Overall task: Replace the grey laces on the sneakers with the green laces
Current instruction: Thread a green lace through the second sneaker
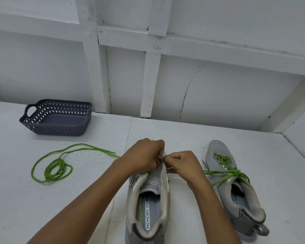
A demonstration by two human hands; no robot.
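Both hands work at the front eyelets of the bare sneaker [155, 176]. The left hand [144, 155] and right hand [181, 162] have curled fingers pinching its upper; what else they hold is too small to tell. The loose green lace [60, 162] lies coiled to the left. It looks soft and limp, so grip it by the tip. The insole reads "MEMORY FOA". The laced sneaker [218, 150] stands to the right.

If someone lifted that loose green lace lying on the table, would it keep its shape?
Probably not: the loose green lace lies in slack loops, so it looks floppy and would likely dangle. It seems thin and light. Its overlapping coils might tangle.
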